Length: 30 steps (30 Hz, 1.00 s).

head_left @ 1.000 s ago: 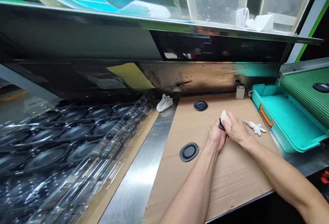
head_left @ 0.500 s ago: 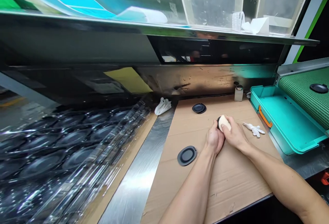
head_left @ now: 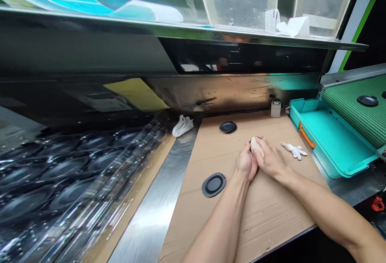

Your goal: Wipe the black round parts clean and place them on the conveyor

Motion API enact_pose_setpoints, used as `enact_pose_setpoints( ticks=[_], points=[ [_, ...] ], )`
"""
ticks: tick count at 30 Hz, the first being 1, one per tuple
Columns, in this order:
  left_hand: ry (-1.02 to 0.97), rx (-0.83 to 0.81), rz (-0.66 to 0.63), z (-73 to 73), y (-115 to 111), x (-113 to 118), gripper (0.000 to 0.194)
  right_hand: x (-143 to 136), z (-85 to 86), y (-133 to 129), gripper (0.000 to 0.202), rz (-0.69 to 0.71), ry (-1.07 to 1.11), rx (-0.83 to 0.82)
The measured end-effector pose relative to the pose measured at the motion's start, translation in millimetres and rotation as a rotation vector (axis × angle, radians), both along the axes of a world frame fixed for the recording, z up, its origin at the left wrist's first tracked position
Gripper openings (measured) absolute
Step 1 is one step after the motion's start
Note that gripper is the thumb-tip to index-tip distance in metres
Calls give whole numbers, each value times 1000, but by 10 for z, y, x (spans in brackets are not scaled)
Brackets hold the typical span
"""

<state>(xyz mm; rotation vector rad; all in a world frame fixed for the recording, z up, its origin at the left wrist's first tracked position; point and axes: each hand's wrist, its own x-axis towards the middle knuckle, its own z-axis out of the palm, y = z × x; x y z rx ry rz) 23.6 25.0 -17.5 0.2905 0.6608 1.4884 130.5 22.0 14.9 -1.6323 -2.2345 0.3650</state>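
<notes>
My right hand is closed on a cream-coloured pad, pressed against what my left hand holds. My left hand is closed round a dark piece, of which only a small edge shows between the hands. Both hands are together above the cardboard sheet. A grey-black oval part lies flat on the cardboard, left of my left forearm. Further back lies a black round part.
A white glove lies right of my hands, a small bottle behind. At right are a teal tray and a green conveyor with black parts. Clear plastic trays hold dark parts at left. A metal shelf edge overhangs.
The view has shifted slightly to the right. The pad is tilted differently and less of the dark piece shows. Another black part has come into view on the conveyor's right edge.
</notes>
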Motion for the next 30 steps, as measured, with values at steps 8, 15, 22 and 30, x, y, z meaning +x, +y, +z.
enact_pose_setpoints(
  ticks=[8,15,22,30],
  points=[
    [17,14,33,-27,3,22,40,27,21,-59,50,7,-77,32],
    [-27,-24,56,40,2,-23,43,171,-7,82,43,-34,185,9],
    [105,76,22,-19,-2,23,40,256,-115,237,32,-32,564,-190],
    [117,82,-25,-99,-9,11,38,273,-95,223,27,158,516,-314]
  ],
)
